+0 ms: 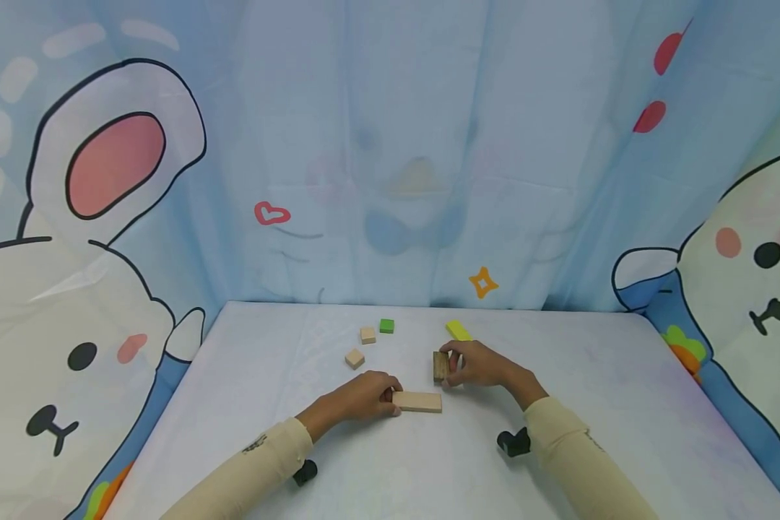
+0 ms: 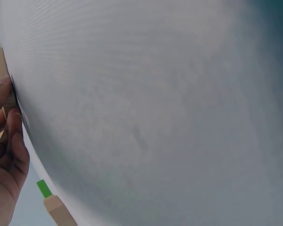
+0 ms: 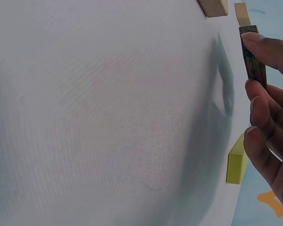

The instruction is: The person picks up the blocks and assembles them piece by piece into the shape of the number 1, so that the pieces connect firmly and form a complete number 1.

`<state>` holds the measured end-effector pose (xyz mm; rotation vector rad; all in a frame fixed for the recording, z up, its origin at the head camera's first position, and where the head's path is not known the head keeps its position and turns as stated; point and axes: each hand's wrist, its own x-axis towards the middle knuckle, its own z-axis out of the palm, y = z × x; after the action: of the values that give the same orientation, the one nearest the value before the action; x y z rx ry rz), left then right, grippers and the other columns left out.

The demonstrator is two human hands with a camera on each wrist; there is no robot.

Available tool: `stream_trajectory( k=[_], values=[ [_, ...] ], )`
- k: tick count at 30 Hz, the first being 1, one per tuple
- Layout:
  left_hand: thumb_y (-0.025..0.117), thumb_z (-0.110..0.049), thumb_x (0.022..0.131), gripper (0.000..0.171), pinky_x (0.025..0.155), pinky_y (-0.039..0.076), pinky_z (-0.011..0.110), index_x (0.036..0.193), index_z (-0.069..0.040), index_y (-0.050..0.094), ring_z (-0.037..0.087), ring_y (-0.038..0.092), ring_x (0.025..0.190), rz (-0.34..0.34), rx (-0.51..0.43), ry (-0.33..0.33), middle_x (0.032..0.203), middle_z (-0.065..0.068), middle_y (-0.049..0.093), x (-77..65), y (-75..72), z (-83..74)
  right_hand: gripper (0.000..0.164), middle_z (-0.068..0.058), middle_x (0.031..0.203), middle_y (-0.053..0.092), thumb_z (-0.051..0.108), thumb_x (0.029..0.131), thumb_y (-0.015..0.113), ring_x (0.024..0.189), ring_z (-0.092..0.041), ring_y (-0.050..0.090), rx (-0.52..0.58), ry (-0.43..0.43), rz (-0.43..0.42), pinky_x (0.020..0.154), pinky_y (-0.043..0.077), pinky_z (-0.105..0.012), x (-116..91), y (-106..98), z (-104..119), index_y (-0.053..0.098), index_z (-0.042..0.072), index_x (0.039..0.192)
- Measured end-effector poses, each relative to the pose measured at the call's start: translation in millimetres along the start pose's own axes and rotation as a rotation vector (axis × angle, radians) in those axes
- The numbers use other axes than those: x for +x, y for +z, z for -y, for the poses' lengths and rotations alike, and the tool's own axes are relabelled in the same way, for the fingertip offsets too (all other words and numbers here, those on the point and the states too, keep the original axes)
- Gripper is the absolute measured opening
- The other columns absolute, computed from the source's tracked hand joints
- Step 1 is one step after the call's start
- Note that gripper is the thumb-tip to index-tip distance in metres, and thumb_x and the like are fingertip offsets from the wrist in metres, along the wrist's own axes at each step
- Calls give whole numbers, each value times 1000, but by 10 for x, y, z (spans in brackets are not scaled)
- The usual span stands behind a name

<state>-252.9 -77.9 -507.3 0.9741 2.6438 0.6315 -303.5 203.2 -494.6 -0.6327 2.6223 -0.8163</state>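
A long, light wooden block [image 1: 418, 402] lies flat on the white table, and my left hand [image 1: 366, 396] pinches its left end. In the left wrist view the far part of this block [image 2: 0, 59] sticks out past the fingers [image 2: 15, 123]. Slightly behind and to the right, my right hand [image 1: 479, 363] holds a dark brown wooden block [image 1: 440, 367] by its right side. The right wrist view has the dark block [image 3: 253, 56] between the thumb [image 3: 269, 49] and the fingertips. A yellow block [image 1: 458, 330] lies just behind the right hand.
Farther back on the white table [image 1: 266, 361] sit a green cube [image 1: 386, 326] and two small light wooden cubes, one here [image 1: 367, 335] and one nearer [image 1: 354, 358]. A printed curtain [image 1: 416, 144] hangs behind the table's back edge. Dark straps' ends [image 1: 513, 442] show beneath the forearms.
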Motion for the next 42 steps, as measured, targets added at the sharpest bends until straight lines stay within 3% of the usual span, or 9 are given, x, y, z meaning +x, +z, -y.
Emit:
stream_trajectory(
  k=[42],
  values=[
    [74,-27,93,34,73,45,19,121,-10,66,0,51,78,1,34,-10,88,-10,59,7,41,10,65,3,92,61,31,80,86,83,-12,56,0,3,36,70,47,-27,34,52,109,58,6,132]
  ],
)
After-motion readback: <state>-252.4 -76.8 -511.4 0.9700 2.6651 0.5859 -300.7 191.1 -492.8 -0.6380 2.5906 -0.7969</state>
